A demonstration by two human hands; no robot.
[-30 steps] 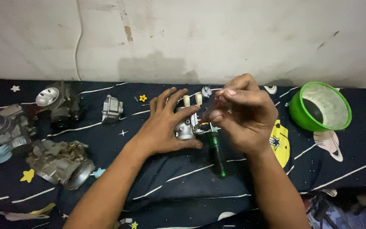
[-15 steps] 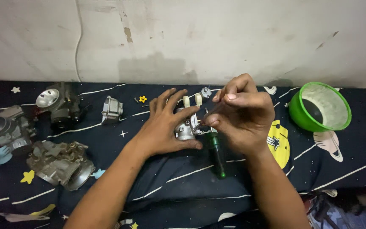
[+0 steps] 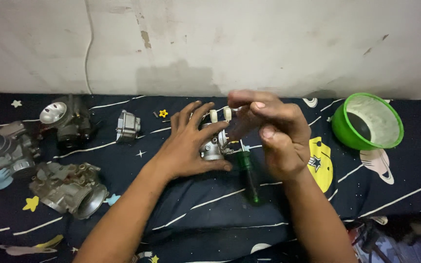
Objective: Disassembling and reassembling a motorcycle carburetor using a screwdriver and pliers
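Pinned under the spread left hand (image 3: 188,146), a carburetor (image 3: 214,143) is steadied. Right hand (image 3: 274,134) is blurred above it, fingers curled; any held part cannot be told. A slip could topple the carburetor onto the green screwdriver (image 3: 249,178) beside the fingers.

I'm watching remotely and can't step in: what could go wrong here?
The carburetor sits on soft bedding, pinned only by the left hand, so it may tip. The right hand is blurred above it; any small part dropped could vanish into the dark patterned fabric. The screwdriver could roll.
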